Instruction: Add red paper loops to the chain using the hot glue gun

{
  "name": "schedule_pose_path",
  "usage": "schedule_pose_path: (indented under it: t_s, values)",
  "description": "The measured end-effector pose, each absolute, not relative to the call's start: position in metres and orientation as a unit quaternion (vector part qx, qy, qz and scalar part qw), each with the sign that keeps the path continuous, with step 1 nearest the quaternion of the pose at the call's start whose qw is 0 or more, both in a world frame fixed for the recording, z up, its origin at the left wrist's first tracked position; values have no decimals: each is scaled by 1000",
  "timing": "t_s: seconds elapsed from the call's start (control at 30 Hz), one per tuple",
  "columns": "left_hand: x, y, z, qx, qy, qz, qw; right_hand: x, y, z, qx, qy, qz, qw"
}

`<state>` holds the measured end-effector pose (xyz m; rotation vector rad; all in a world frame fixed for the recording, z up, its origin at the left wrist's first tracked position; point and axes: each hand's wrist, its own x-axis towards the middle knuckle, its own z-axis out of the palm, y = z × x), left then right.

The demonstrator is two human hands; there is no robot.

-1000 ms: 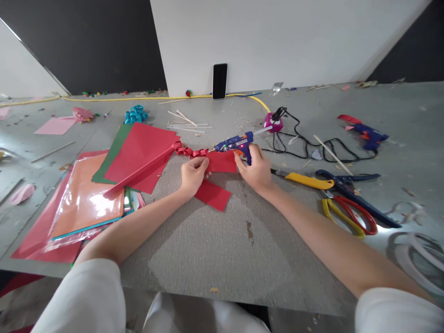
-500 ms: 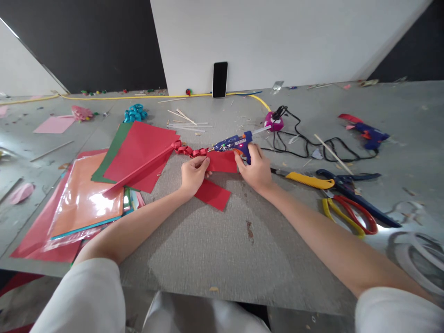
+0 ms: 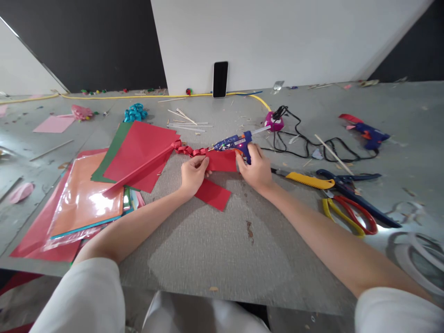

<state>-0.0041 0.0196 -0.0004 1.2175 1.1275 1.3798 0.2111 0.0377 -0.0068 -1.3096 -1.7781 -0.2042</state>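
Note:
My left hand (image 3: 194,175) pinches the left end of a red paper strip (image 3: 222,162) between thumb and fingers. My right hand (image 3: 255,170) is closed around the grip of a blue glue gun (image 3: 231,142), its thumb by the strip's right end. The gun's nozzle points left along the strip's upper edge, beside a curled red paper piece (image 3: 189,150). Under my left hand, a second red strip (image 3: 215,195) lies on the table. A long, thin red paper stick (image 3: 138,171) slants over red sheets (image 3: 144,143) to the left.
A phone (image 3: 220,79) leans on the wall. At right lie a yellow-handled cutter (image 3: 310,180), scissors (image 3: 354,215), blue pliers-like handles (image 3: 367,199), a second glue gun (image 3: 371,135) and black cords. A plastic-wrapped paper pack (image 3: 93,189) lies left; a purple socket block (image 3: 274,121) sits behind.
Almost nothing differs. The red strip and my hands have shifted only very slightly, and the glue gun stays along the strip's upper edge.

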Motion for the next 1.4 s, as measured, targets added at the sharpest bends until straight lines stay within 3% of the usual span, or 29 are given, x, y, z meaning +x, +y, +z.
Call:
schedule_pose_path:
  t_s: [1.4]
  values:
    - [-3,14,7,502,474,590,418,225,48,-8,-525,-714,-91,454]
